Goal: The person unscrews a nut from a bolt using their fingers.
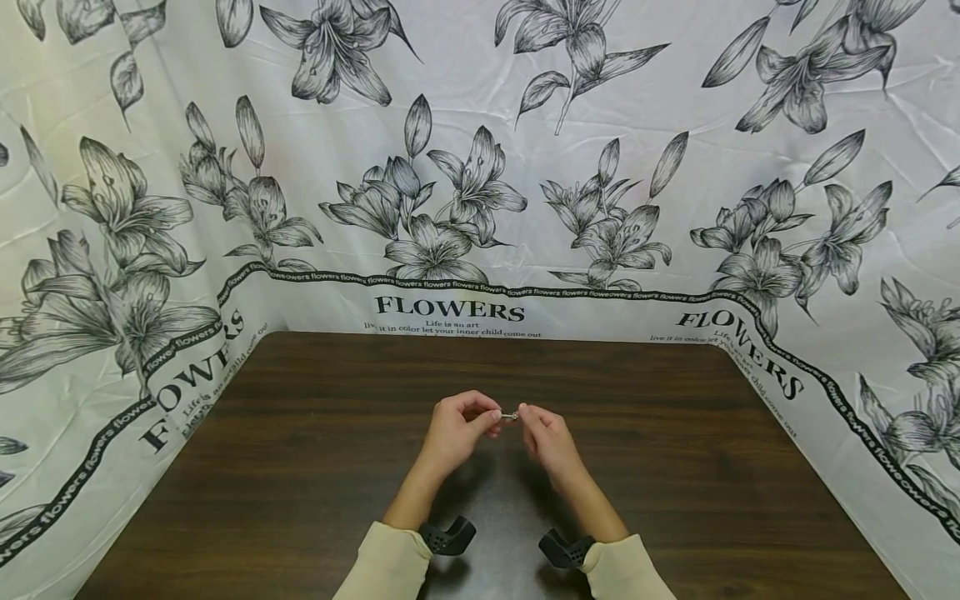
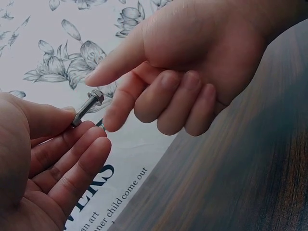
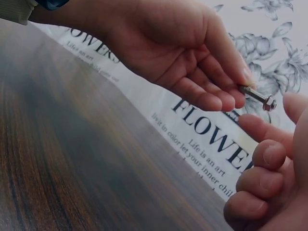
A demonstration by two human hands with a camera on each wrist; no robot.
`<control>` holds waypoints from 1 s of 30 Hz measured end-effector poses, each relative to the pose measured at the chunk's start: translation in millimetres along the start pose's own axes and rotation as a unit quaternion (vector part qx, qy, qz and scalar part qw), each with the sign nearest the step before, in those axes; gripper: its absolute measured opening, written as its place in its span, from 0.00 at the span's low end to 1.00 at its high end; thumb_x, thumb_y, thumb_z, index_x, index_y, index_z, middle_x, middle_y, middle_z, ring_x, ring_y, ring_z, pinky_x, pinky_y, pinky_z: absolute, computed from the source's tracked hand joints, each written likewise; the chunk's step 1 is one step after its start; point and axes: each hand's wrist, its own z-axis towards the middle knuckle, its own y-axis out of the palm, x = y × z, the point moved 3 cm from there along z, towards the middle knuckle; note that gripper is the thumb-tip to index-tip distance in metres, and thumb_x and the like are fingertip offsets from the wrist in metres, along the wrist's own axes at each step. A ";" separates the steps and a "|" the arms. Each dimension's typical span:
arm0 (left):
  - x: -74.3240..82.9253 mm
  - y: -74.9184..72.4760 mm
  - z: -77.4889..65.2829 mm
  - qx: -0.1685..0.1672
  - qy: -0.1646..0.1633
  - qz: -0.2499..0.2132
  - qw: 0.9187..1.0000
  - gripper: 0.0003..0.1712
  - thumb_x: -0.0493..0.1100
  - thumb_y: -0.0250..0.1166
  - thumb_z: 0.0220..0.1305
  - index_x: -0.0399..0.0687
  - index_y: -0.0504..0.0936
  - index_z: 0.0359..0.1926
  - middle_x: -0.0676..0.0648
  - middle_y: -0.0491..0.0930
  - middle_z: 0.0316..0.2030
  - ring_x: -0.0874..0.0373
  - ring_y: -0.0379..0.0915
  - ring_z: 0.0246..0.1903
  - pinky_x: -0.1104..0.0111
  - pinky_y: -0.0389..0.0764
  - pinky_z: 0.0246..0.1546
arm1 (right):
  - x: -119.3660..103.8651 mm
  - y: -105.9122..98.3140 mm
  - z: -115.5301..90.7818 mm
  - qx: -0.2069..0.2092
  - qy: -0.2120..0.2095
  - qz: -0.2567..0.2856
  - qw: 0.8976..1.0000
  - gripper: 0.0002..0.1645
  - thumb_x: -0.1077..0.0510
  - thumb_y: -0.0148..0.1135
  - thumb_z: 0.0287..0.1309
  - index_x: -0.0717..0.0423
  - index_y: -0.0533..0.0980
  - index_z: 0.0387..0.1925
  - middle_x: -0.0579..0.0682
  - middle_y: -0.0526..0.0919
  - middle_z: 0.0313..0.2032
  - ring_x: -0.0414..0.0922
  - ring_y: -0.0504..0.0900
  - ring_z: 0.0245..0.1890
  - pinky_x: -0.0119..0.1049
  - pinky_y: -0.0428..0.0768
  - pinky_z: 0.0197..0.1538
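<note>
My left hand [image 1: 453, 433] pinches one end of a small silver bolt [image 1: 508, 416] between thumb and fingers. In the left wrist view, the threaded shank [image 2: 86, 109] points up and away from the fingertips. A hex nut [image 3: 269, 103] sits near the bolt's free end in the right wrist view. Around that end, the thumb and index finger of my right hand [image 1: 551, 442] stand apart, with gaps between them and the metal. The other fingers [image 2: 171, 103] of the right hand are loosely bent toward the palm. Both hands are raised above the table.
A dark brown wooden table [image 1: 315, 467] lies below the hands. White cloth [image 1: 465, 208] printed with black flowers and lettering hangs behind it and along both sides. Each wrist wears a black camera mount [image 1: 448, 536] beside a cream sleeve [image 1: 390, 562].
</note>
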 end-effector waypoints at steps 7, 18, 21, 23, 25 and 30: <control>-0.1 0.4 -0.2 -0.002 0.002 0.009 1.000 0.01 0.24 0.63 0.60 0.26 0.81 0.32 0.30 0.81 0.28 0.35 0.81 0.25 0.50 0.84 0.29 | 5.6 0.6 1.2 -0.019 0.021 0.008 1.000 0.28 0.53 0.47 0.75 0.80 0.71 0.36 0.44 0.59 0.11 0.35 0.54 0.09 0.26 0.54 0.14; -2.2 -0.8 -0.2 0.002 -0.009 0.004 1.000 0.02 0.24 0.63 0.60 0.27 0.81 0.33 0.32 0.82 0.26 0.35 0.81 0.26 0.48 0.84 0.30 | -4.8 1.4 -1.9 -0.007 0.001 0.009 1.000 0.13 0.64 0.53 0.69 0.76 0.74 0.37 0.48 0.63 0.14 0.38 0.60 0.12 0.28 0.58 0.17; -2.5 -0.5 -0.3 0.005 -0.008 0.000 1.000 0.02 0.24 0.62 0.60 0.28 0.81 0.32 0.32 0.82 0.26 0.34 0.81 0.25 0.46 0.83 0.30 | 6.4 -2.7 2.4 -0.004 -0.013 0.025 1.000 0.08 0.66 0.55 0.68 0.70 0.76 0.39 0.47 0.64 0.14 0.39 0.61 0.12 0.28 0.59 0.17; -2.7 -0.2 -0.2 0.006 -0.007 -0.001 1.000 0.02 0.24 0.62 0.60 0.28 0.81 0.32 0.32 0.81 0.26 0.34 0.80 0.25 0.45 0.83 0.30 | 11.5 -4.4 4.0 -0.004 -0.027 0.029 0.999 0.09 0.66 0.56 0.67 0.71 0.76 0.42 0.46 0.65 0.14 0.38 0.61 0.12 0.28 0.60 0.17; -2.9 0.0 -0.4 0.005 -0.007 0.000 1.000 0.02 0.24 0.62 0.60 0.27 0.81 0.32 0.31 0.81 0.26 0.34 0.80 0.25 0.44 0.82 0.31 | 13.2 -4.8 4.2 -0.005 -0.043 0.030 0.999 0.11 0.65 0.57 0.66 0.72 0.76 0.43 0.45 0.65 0.14 0.38 0.61 0.12 0.27 0.60 0.17; -3.2 0.1 -1.0 0.001 -0.009 0.005 1.000 0.02 0.24 0.62 0.60 0.26 0.81 0.33 0.30 0.81 0.26 0.34 0.81 0.26 0.44 0.82 0.31 | 12.6 -4.4 4.0 -0.006 -0.079 0.036 0.996 0.13 0.64 0.59 0.64 0.73 0.76 0.45 0.45 0.65 0.15 0.38 0.60 0.12 0.27 0.59 0.17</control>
